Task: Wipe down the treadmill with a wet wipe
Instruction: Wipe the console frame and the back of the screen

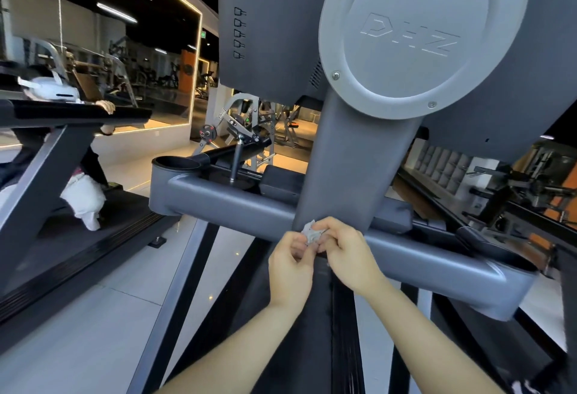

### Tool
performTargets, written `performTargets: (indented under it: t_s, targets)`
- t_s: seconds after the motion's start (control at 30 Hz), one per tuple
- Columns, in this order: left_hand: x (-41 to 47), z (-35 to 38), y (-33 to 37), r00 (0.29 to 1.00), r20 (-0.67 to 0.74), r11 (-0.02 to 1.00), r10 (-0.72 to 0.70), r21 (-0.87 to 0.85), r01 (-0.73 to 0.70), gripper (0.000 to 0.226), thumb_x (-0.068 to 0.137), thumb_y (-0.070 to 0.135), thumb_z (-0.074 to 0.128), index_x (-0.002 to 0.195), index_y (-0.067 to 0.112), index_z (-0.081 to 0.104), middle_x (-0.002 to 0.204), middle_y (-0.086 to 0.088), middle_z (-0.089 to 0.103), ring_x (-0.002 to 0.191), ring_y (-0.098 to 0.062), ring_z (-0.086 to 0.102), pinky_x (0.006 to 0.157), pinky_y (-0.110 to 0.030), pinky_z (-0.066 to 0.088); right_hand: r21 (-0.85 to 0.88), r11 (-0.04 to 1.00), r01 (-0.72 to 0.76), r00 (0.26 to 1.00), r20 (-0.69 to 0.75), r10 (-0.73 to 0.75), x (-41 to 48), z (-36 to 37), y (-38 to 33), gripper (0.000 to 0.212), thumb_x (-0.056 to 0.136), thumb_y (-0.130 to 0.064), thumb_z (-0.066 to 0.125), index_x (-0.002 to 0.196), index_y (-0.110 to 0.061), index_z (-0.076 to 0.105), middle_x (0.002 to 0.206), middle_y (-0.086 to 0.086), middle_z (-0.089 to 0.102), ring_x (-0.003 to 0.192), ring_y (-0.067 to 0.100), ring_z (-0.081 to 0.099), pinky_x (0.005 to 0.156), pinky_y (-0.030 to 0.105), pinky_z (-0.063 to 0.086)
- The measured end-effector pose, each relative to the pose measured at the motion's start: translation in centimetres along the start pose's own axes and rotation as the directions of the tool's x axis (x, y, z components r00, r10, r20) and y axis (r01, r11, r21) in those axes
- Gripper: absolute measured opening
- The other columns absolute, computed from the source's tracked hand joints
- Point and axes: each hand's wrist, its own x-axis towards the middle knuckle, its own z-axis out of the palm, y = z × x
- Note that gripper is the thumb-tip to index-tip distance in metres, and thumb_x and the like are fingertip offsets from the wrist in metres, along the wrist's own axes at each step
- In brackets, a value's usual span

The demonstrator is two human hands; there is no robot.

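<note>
Gym floor, seen from my remote seat: my left hand [292, 264] and right hand [346, 253] meet at the treadmill's grey crossbar [234, 206], the fingers of both curled to pinch a crumpled wet wipe [312, 232] between them at the foot of the console post [352, 175]. The wad shows no clear long axis; the crossbar runs left to right, dipping rightward

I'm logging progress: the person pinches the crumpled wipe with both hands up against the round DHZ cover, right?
Not quite. The left hand and right hand do pinch the crumpled wipe, but low at the grey crossbar, well below the round DHZ cover. The head view shows it.
</note>
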Motion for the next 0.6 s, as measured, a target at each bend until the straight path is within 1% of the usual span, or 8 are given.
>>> performTargets:
  t_s: [0.07, 0.13, 0.2, 0.27, 0.4, 0.47, 0.53, 0.6]
  targets:
    - [0.4, -0.1, -0.4, 0.999, 0.008, 0.999, -0.041, 0.012, 0.041, 0.017, 0.088, 0.014, 0.075, 0.079, 0.021, 0.062, 0.074, 0.003, 0.069, 0.07, -0.015, 0.064, 0.067, -0.029, 0.054, 0.08, 0.996, -0.042, 0.993, 0.112, 0.033, -0.1, -0.8, 0.0, 0.046, 0.094, -0.002, 0.041, 0.102, -0.043, 0.061, 0.089, -0.009, 0.074, 0.085, 0.009, 0.071, 0.076, 0.041, 0.059]
    - [1.1, -0.2, -0.6, 0.997, 0.014, 0.996, -0.073, 0.046, 0.073, 0.023, 0.084, 0.014, 0.075, 0.07, 0.02, 0.058, 0.064, 0.004, 0.064, 0.06, -0.014, 0.058, 0.06, -0.03, 0.049, 0.049, 0.998, -0.026, 0.993, 0.115, 0.021, -0.4, -1.7, -0.1, 0.036, 0.091, -0.012, 0.043, 0.101, -0.04, 0.063, 0.088, -0.009, 0.075, 0.084, 0.008, 0.072, 0.079, 0.041, 0.059]
    - [1.8, -0.3, -0.8, 0.995, -0.026, 0.991, -0.1, 0.086, 0.102, 0.029, 0.079, 0.014, 0.074, 0.062, 0.019, 0.051, 0.055, 0.008, 0.056, 0.053, -0.012, 0.048, 0.056, -0.031, 0.043, 0.045, 0.998, -0.038, 0.999, -0.011, 0.039, -0.7, -3.2, -0.2, 0.027, 0.081, -0.022, 0.044, 0.093, -0.036, 0.064, 0.08, -0.009, 0.075, 0.075, 0.01, 0.073, 0.078, 0.043, 0.06]
    - [2.2, -0.6, -1.2, 0.993, -0.054, 0.979, -0.106, 0.171, 0.114, 0.031, 0.078, 0.019, 0.073, 0.061, 0.017, 0.047, 0.052, 0.007, 0.051, 0.053, -0.015, 0.044, 0.054, -0.032, 0.041, 0.078, 0.993, -0.09, 0.982, -0.161, 0.101, -0.8, -5.0, -0.1, 0.021, 0.081, -0.02, 0.049, 0.08, -0.034, 0.065, 0.072, -0.011, 0.074, 0.068, 0.013, 0.072, 0.077, 0.045, 0.059]
    - [2.5, -1.8, -2.1, 0.991, 0.014, 0.903, -0.134, 0.414, 0.117, 0.036, 0.084, 0.027, 0.069, 0.062, 0.013, 0.044, 0.055, 0.006, 0.052, 0.058, -0.02, 0.049, 0.05, -0.029, 0.036, -0.014, 0.977, -0.211, 0.92, -0.34, 0.194, -0.7, -6.8, -0.5, 0.023, 0.086, -0.014, 0.057, 0.069, -0.027, 0.066, 0.065, -0.012, 0.071, 0.07, 0.018, 0.07, 0.076, 0.041, 0.058]
    - [3.2, -2.1, -1.0, 0.994, 0.041, 0.899, -0.098, 0.432, 0.071, 0.037, 0.083, 0.028, 0.069, 0.061, 0.014, 0.043, 0.057, 0.004, 0.055, 0.062, -0.022, 0.054, 0.053, -0.032, 0.041, 0.007, 0.972, -0.234, 0.905, -0.364, 0.221, -0.6, -6.7, -1.1, 0.022, 0.087, -0.016, 0.057, 0.067, -0.025, 0.065, 0.064, -0.008, 0.07, 0.07, 0.019, 0.069, 0.074, 0.041, 0.058]
    - [4.2, -2.0, 2.0, 0.999, 0.034, 0.918, 0.027, 0.395, -0.038, 0.033, 0.082, 0.022, 0.066, 0.064, 0.013, 0.04, 0.061, 0.004, 0.053, 0.064, -0.02, 0.054, 0.055, -0.034, 0.042, 0.083, 0.967, -0.242, 0.902, -0.347, 0.256, -0.4, -6.7, -1.6, 0.024, 0.087, -0.015, 0.056, 0.065, -0.022, 0.064, 0.062, -0.005, 0.07, 0.067, 0.021, 0.069, 0.073, 0.041, 0.058]
    - [5.7, -1.6, 6.4, 0.982, 0.02, 0.926, 0.19, 0.33, -0.186, 0.024, 0.081, 0.008, 0.058, 0.07, 0.016, 0.038, 0.069, 0.006, 0.049, 0.066, -0.012, 0.047, 0.058, -0.029, 0.037, 0.157, 0.953, -0.261, 0.899, -0.321, 0.299, -0.3, -6.9, -2.1, 0.026, 0.087, -0.012, 0.056, 0.063, -0.016, 0.064, 0.059, -0.005, 0.069, 0.064, 0.024, 0.069, 0.074, 0.043, 0.059]
